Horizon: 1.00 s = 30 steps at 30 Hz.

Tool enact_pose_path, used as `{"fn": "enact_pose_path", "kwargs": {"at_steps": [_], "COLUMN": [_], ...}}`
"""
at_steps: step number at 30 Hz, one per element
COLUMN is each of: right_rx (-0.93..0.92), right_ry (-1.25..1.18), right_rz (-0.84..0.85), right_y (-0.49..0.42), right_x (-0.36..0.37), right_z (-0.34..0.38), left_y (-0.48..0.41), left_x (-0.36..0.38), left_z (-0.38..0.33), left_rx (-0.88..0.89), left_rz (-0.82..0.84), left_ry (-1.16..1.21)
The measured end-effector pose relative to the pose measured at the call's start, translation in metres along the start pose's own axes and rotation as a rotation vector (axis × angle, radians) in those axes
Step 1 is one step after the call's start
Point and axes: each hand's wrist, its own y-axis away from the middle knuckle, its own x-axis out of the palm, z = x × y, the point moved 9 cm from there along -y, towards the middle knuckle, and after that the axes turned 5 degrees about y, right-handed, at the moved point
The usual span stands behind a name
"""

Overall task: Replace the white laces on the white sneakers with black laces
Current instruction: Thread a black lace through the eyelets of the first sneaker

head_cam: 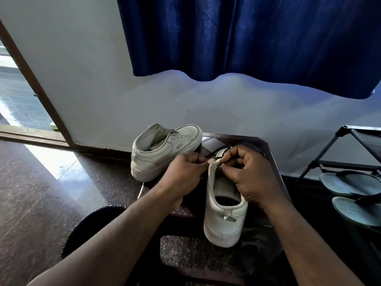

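Left hand (185,172) and right hand (254,174) pinch black lace (218,152), hiding eyelets of near sneaker (223,223).

The far sneaker (165,150), at the table's (237,137) far left corner, is white with a pinkish side patch; the near sneaker (223,221) is white. The lace (215,153) is black, the table dark and checker-patterned, the curtain (247,38) deep blue, the floor (41,193) speckled brown, and the sandals (348,182) grey with black straps.
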Motion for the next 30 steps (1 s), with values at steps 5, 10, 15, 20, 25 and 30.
{"fn": "enact_pose_path", "kwargs": {"at_steps": [5,10,15,20,25,30], "right_rx": [-0.046,-0.039,-0.093,-0.123,-0.165,-0.169], "right_ry": [0.021,-0.484,-0.635,-0.467,-0.049,-0.003], "right_rz": [0.001,0.031,-0.016,0.062,0.075,-0.015], "right_y": [0.0,-0.002,-0.007,-0.005,0.002,0.006], "right_x": [0.001,-0.011,-0.03,-0.023,-0.005,-0.013], "right_z": [0.003,0.007,0.006,0.012,0.013,0.015], "left_y": [-0.004,-0.007,-0.008,-0.01,-0.01,0.004], "left_x": [-0.007,-0.037,-0.039,-0.018,-0.035,-0.042], "left_z": [-0.004,-0.002,0.0,-0.003,-0.004,-0.023], "left_rx": [0.014,-0.053,-0.052,0.019,-0.014,0.08], "left_rz": [-0.105,-0.193,-0.174,-0.136,-0.207,-0.248], "left_ry": [-0.165,-0.384,-0.4,-0.418,-0.603,-1.151]}}
